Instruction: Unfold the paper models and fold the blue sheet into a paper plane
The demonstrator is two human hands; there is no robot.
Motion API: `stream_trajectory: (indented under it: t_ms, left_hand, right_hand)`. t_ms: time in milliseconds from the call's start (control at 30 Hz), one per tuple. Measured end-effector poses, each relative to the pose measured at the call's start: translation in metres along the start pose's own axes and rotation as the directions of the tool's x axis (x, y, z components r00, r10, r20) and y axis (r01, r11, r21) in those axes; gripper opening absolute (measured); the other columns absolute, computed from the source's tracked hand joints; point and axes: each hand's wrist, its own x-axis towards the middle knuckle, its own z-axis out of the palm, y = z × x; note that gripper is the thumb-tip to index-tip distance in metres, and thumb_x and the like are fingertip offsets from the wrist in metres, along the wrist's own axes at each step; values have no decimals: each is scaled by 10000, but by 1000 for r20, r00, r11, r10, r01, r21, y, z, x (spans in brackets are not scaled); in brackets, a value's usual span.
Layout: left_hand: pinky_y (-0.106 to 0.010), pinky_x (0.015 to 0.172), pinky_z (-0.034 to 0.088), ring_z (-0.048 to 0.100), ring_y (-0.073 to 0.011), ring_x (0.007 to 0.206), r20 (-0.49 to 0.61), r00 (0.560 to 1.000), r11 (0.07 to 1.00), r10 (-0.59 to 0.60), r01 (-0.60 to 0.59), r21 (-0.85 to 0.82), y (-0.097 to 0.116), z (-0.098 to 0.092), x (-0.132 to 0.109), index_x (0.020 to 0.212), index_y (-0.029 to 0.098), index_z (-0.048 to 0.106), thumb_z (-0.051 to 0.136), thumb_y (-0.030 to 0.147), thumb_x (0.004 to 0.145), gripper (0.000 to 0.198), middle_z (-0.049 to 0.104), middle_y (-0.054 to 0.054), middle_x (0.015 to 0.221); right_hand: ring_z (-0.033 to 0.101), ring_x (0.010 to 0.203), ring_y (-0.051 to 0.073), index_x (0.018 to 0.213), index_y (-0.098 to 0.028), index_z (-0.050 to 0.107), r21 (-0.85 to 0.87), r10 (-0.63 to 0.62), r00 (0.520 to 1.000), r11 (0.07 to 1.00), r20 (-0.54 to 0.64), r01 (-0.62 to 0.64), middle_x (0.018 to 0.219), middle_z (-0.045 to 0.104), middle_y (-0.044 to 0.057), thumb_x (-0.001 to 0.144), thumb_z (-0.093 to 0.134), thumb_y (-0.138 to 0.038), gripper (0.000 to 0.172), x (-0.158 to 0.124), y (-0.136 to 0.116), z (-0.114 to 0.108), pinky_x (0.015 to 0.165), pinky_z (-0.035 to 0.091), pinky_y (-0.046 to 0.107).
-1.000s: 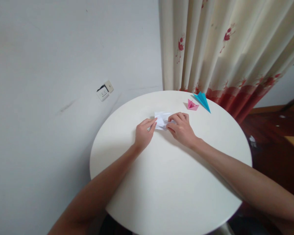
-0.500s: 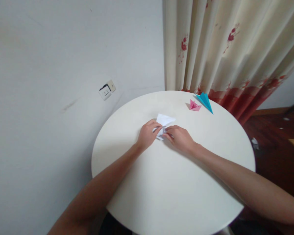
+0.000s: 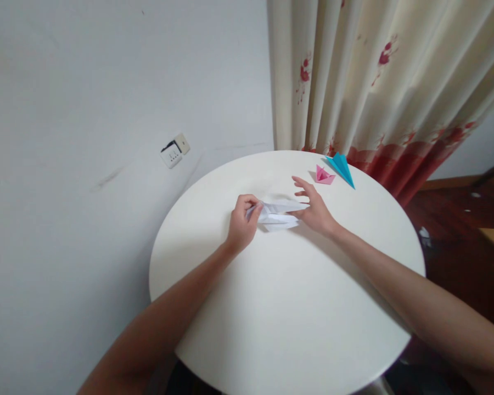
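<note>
A folded white paper (image 3: 280,206) with two long pointed flaps lies sideways over the round white table (image 3: 288,307). My left hand (image 3: 244,219) pinches its left end between thumb and fingers. At the paper's right tips is my right hand (image 3: 313,208), its fingers spread apart. The thumb side of that hand is partly hidden behind the paper, so I cannot tell whether it touches the tips.
Toward the table's far right edge lie a small pink folded paper boat (image 3: 324,175) and a blue paper plane (image 3: 341,169). A wall with a socket (image 3: 172,156) stands at the left. Patterned curtains (image 3: 354,99) hang behind the table.
The white paper has turned, and its flaps now point right. My right hand has let go of the middle and opened at the right end; my left hand still grips the paper.
</note>
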Motion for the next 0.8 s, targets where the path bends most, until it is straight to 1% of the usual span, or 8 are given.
stream_trajectory:
  t_ms: [67, 133, 267, 333, 500, 567, 667, 800]
  left_hand:
    - [-274, 790, 519, 657, -164, 873, 71, 997, 1000, 29, -29, -10, 3, -1, 1, 950, 204, 585, 537, 232, 956, 56, 657, -34, 904]
    - [-290, 821, 516, 651, -174, 899, 164, 985, 998, 56, -56, -8, 9, -3, 2, 903, 198, 618, 492, 214, 968, 143, 670, -47, 907]
    - [-313, 867, 516, 654, -186, 935, 254, 963, 996, 89, -84, -28, 17, -9, 6, 996, 195, 660, 566, 250, 960, 115, 688, -62, 973]
    - [-346, 917, 511, 651, -209, 999, 278, 950, 990, 140, -132, -46, 17, -12, 8, 1057, 195, 660, 686, 303, 903, 190, 686, -80, 1040]
    - [-407, 980, 490, 619, -239, 1094, 335, 900, 958, 280, -285, -35, 16, -18, 14, 1126, 201, 649, 805, 329, 815, 371, 661, -111, 1130]
    - [-409, 980, 491, 607, -237, 1105, 338, 890, 947, 307, -322, -13, 18, -18, 14, 1134, 204, 643, 799, 305, 821, 364, 648, -113, 1138]
    - [-396, 960, 504, 597, -232, 1102, 301, 905, 942, 301, -331, 51, 22, -16, 11, 1106, 207, 642, 781, 291, 837, 314, 626, -112, 1134]
    - [-368, 934, 514, 608, -216, 1070, 263, 919, 939, 293, -328, 101, 24, -14, 7, 972, 202, 663, 757, 278, 858, 166, 607, -105, 1142]
  right_hand:
    - [539, 1212, 303, 1447, -288, 482, -69, -229, 971, 970, 64, 233, 1459, 473, 153, 712, 786, -229, 797, -1, -7, -4, 888, 531, 453]
    - [498, 1277, 312, 1414, -293, 544, -139, -377, 919, 910, 119, 391, 1435, 511, 136, 785, 758, -249, 666, -2, -14, -8, 996, 464, 491]
    - [584, 1131, 273, 1131, -286, 731, -162, -506, 840, 828, 195, 536, 1179, 684, 91, 884, 686, -294, 251, -2, -20, -13, 980, 445, 473]
    - [617, 1014, 252, 981, -270, 758, -127, -528, 826, 822, 198, 555, 1031, 724, 78, 919, 643, -330, 143, -2, -19, -13, 917, 469, 450]
    - [637, 886, 222, 892, -228, 738, -37, -507, 849, 855, 150, 518, 908, 718, 76, 949, 603, -345, 188, -4, -19, -10, 812, 509, 391]
    - [643, 865, 217, 888, -221, 728, -25, -467, 871, 879, 153, 476, 897, 715, 73, 937, 629, -360, 177, -5, -21, -9, 792, 517, 379]
    - [646, 855, 216, 894, -220, 721, -33, -429, 888, 898, 164, 439, 899, 715, 73, 931, 646, -376, 177, -6, -24, -8, 773, 523, 369]
    - [651, 879, 215, 927, -220, 719, -39, -456, 866, 880, 207, 473, 923, 718, 77, 941, 636, -343, 149, -7, -27, -6, 791, 524, 364]
